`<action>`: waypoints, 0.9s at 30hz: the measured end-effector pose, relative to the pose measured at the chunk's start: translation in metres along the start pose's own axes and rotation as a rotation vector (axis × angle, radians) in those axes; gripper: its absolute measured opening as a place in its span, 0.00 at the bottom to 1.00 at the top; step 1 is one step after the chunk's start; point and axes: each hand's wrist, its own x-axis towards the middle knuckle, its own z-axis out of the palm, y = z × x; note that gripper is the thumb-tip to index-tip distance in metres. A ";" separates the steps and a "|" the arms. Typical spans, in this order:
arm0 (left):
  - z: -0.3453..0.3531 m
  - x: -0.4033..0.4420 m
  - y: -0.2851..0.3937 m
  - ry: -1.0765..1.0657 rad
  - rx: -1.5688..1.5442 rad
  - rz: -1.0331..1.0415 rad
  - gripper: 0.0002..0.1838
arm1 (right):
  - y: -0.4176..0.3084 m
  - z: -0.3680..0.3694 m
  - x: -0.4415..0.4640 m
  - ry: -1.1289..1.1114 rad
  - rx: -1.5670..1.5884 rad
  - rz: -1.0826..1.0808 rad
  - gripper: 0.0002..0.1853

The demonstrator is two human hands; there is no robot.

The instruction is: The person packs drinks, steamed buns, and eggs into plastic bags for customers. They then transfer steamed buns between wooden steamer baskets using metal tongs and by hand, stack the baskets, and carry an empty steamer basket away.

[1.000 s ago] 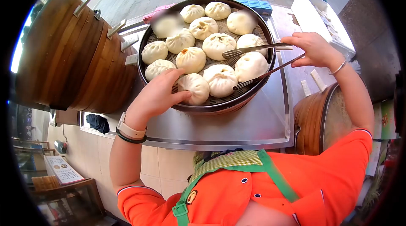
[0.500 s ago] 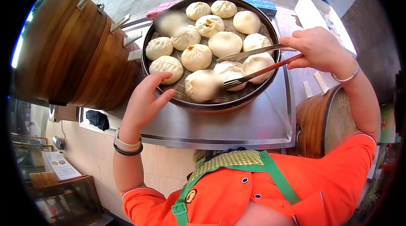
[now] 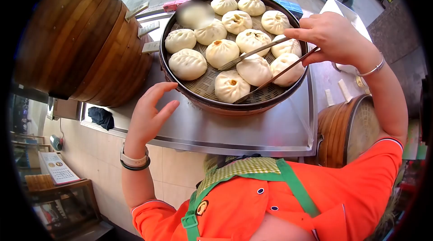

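Note:
A round steamer basket (image 3: 180, 88) with a dark rim sits on the metal counter, holding several white pleated steamed buns. My right hand (image 3: 331, 38) grips metal tongs (image 3: 257, 51) over the basket's right side. The tong arms are spread around a bun (image 3: 254, 70); whether they touch it is unclear. Close to the lower tong tip lies another bun (image 3: 232, 86) with filling showing at its top. At the basket's left front, my left hand (image 3: 151, 110) is open, fingers apart and fingertips near the rim, with nothing in it.
Tall stacked wooden steamers (image 3: 85, 38) stand on the left. A smaller steamer (image 3: 345, 128) is at the right, below a white box (image 3: 345, 11). The steel counter (image 3: 234, 133) extends in front of the basket. Pink packs (image 3: 180, 1) and blue packs (image 3: 288, 6) lie behind it.
The view has shifted, placing the basket farther right and up. My left fingers have drawn back from over the basket to near its rim. The tong arms have spread wider.

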 end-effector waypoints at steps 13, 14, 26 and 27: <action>0.004 -0.014 -0.025 0.059 -0.117 -0.059 0.16 | 0.008 0.001 0.030 -0.237 0.192 0.135 0.28; 0.005 -0.015 -0.026 0.051 -0.122 -0.065 0.17 | 0.010 0.004 0.029 -0.270 0.350 0.196 0.28; 0.018 -0.011 -0.028 -0.008 -0.150 -0.057 0.17 | -0.010 0.008 -0.029 -0.049 0.230 0.309 0.32; 0.019 -0.010 -0.027 -0.012 -0.175 -0.038 0.17 | -0.011 0.011 -0.029 -0.083 0.223 0.299 0.34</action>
